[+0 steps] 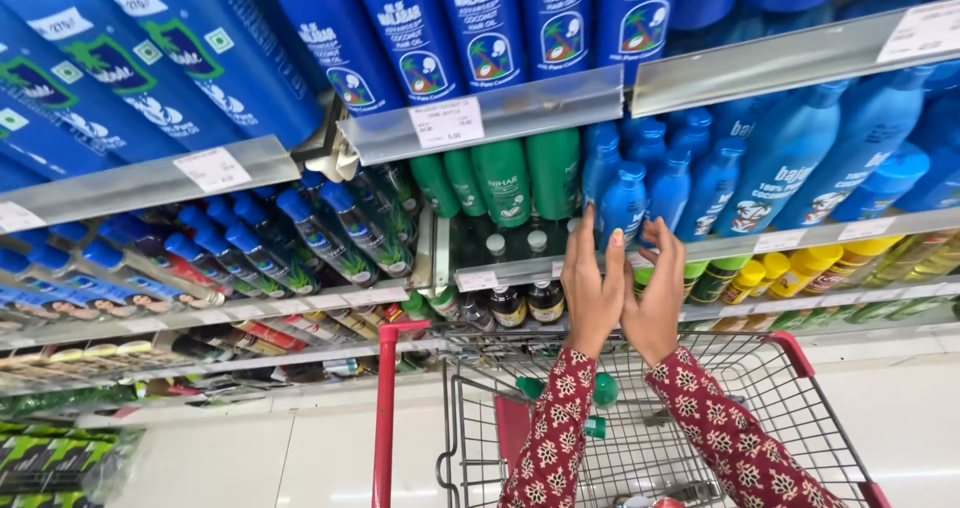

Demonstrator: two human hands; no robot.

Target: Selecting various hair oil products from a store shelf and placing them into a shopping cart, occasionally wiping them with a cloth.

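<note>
Both my hands reach up to the middle shelf, side by side, in red patterned sleeves. My left hand (pixel 592 290) has its fingers stretched toward a small blue bottle (pixel 624 200) at the shelf's front edge. My right hand (pixel 655 303) is cupped just right of it, fingers curled near another blue bottle (pixel 668 190). Neither hand clearly grips a bottle. Green bottles (pixel 505 180) stand to the left of the blue ones.
A red-handled wire shopping cart (pixel 780 408) stands below my arms, with green items in it. Shelves hold large blue bottles (pixel 480 28) above, yellow-capped bottles (pixel 800 268) at right and dark small bottles (pixel 528 303) below. The white floor (pixel 300 458) lies at lower left.
</note>
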